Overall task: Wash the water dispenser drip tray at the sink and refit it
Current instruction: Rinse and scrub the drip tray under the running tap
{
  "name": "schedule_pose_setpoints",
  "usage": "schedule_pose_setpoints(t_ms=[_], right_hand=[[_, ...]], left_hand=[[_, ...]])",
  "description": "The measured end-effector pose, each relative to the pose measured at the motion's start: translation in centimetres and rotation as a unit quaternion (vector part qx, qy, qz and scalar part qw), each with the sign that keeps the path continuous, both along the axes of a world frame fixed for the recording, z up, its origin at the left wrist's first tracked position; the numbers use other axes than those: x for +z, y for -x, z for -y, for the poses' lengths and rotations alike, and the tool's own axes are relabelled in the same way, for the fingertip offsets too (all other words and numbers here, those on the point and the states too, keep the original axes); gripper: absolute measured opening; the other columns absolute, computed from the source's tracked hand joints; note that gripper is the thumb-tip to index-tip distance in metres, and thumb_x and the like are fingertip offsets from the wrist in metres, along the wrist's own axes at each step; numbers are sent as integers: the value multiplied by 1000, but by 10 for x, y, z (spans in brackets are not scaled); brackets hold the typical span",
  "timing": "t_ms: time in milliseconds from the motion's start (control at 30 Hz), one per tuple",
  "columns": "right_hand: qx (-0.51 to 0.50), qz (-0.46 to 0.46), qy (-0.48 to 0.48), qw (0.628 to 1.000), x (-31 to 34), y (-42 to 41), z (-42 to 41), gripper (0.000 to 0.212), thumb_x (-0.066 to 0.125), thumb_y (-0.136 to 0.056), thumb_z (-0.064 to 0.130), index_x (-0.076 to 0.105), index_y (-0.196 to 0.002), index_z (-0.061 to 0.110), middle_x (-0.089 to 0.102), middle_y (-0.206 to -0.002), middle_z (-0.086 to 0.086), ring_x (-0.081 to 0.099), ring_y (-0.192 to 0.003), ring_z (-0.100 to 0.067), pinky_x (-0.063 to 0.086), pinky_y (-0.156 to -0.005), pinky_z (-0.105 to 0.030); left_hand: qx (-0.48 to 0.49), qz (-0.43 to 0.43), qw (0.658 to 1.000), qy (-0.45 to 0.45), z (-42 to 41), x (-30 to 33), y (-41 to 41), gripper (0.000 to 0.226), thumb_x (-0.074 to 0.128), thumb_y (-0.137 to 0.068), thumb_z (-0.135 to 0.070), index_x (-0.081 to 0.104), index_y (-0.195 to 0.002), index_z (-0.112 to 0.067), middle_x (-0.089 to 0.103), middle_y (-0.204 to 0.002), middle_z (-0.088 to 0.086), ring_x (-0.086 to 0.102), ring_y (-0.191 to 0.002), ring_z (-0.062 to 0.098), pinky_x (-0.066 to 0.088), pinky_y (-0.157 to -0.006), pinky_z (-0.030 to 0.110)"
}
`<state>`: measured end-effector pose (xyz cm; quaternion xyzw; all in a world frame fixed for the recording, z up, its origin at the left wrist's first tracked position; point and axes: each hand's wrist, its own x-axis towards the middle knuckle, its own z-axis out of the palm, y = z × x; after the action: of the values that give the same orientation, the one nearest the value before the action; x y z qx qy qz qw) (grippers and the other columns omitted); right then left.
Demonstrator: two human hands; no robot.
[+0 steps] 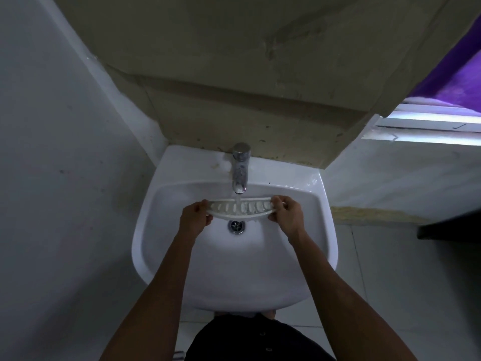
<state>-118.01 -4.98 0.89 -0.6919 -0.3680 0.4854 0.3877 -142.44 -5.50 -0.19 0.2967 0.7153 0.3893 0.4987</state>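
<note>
The white slotted drip tray (pixel 240 208) is held level over the basin of the white sink (pixel 322 230), just above the drain (pixel 236 226). My left hand (pixel 195 216) grips its left end and my right hand (pixel 285 213) grips its right end. Water runs from the chrome tap (pixel 240 169) onto the middle of the tray. The tray's ends are hidden inside my fingers.
A white wall stands close on the left. Behind the sink is a stained beige wall. A window ledge (pixel 426 126) with a purple curtain (pixel 458 76) is at upper right. A dark shelf edge (pixel 450 227) juts in at right. White tiled floor lies below.
</note>
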Motion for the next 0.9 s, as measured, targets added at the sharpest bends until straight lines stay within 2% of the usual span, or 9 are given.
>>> schedule_pose_setpoints(t_ms=[133,233,367,467,567,700,800,900], right_hand=[[-17,-22,16,999,-2,3,-1,23,62,-96,26,73,-103,7,70,-78,-14,65,-57,-24,62,-69,-45],[-20,-34,23,999,-3,5,0,24,62,-96,27,73,-105,7,71,-84,-18,67,-61,-25,62,-68,-42],[-9,-36,19,999,0,9,2,26,57,-99,26,72,-109,8,71,-84,-17,65,-61,-24,62,-66,-38],[-5,-33,18,999,1,10,4,26,56,-99,26,73,-110,9,69,-79,-17,62,-57,-22,61,-65,-38],[18,-51,20,998,3,9,5,26,55,-100,24,73,-113,9,68,-81,-15,61,-58,-18,61,-64,-34],[51,-103,23,993,8,7,4,30,53,-97,11,67,-123,14,66,-93,-14,61,-72,-20,60,-78,-34],[107,-89,11,990,7,8,4,51,58,-88,-4,58,-135,17,66,-113,-14,64,-93,-24,56,-93,-37],[165,-34,-10,986,9,9,5,64,63,-89,-6,44,-146,16,61,-122,-7,61,-102,-19,54,-86,-21]], left_hand=[[8,-6,1000,5,1,-3,10,38,55,-95,-32,69,-93,3,63,-61,11,59,-55,18,58,-71,36],[17,-2,1000,2,3,1,12,35,56,-94,-33,70,-95,0,64,-61,11,59,-55,18,56,-67,33],[20,-2,1000,7,6,0,15,36,53,-96,-34,69,-107,-4,64,-63,9,60,-57,18,56,-67,33],[0,5,1000,-11,9,5,15,30,47,-99,-25,65,-120,-13,63,-73,7,56,-60,15,51,-63,30],[-28,20,999,-35,12,14,14,32,44,-100,-15,59,-127,-19,61,-80,7,52,-64,15,48,-66,29],[-6,34,999,-33,13,17,15,31,49,-98,-13,58,-128,-13,57,-75,8,47,-61,16,45,-63,28],[10,37,999,-37,14,18,17,31,49,-99,-14,59,-127,-10,58,-75,6,48,-60,15,47,-63,27],[14,34,999,-30,13,17,20,31,51,-98,-16,59,-127,-10,60,-80,8,51,-62,16,50,-67,28]])
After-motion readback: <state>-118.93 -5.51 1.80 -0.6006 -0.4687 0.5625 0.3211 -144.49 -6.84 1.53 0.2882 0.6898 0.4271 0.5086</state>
